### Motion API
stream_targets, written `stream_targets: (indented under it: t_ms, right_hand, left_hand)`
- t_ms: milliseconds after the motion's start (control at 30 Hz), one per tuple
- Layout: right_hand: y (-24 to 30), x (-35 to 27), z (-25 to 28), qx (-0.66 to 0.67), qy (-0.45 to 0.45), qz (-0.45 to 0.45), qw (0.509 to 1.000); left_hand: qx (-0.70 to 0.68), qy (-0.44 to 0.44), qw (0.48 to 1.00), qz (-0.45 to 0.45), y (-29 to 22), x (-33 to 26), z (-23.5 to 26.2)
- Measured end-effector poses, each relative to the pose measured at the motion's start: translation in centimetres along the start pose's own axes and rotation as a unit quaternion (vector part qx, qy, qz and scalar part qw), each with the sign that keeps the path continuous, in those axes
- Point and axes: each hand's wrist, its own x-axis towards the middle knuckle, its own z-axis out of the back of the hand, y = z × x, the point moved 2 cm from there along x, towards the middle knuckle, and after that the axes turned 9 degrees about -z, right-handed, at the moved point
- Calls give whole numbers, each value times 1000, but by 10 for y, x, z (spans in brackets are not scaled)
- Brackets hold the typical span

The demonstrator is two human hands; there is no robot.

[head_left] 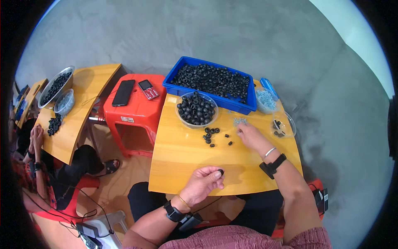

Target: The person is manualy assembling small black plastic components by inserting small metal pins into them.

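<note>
Above the near edge of the wooden table, my left hand pinches a small round black knob-like piece between thumb and forefinger. My right hand reaches to a small heap of tiny silvery pieces, its fingertips together at the heap's near side; whether they grip one is hidden. Between the hands and a clear round tub of larger black pieces lies a loose group of black pieces. A smaller black piece lies near my right hand.
A blue tray full of black pieces stands at the table's far edge. Right of it are a tub of silvery pieces and a clear container. A red stool holds two phones. A co-worker's hands rest at another table, left.
</note>
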Motion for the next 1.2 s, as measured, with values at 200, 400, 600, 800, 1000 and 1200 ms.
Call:
stream_targets:
  t_ms: [200, 400, 600, 800, 1000, 1200]
  right_hand:
    - [4, -15, 16, 36, -59, -25, 997]
    - [9, -24, 24, 82, -73, 11, 994]
    - [-8, -52, 11, 148, 4, -122, 981]
    - [-6, -71, 6, 234, -30, -97, 967]
    - [1, -70, 10, 193, 3, -79, 978]
    - [16, -62, 0, 9, 7, 11, 1000]
  left_hand:
    - [-24, 3, 1000, 0, 5, 3, 6]
    - [-13, -51, 998, -24, 4, 2, 3]
    - [-21, -54, 997, -42, 7, 4, 4]
    - [-20, -69, 996, -44, 6, 7, 3]
    - [-9, -39, 998, -39, 3, 6, 2]
    - [-10, -27, 999, -37, 4, 4, 4]
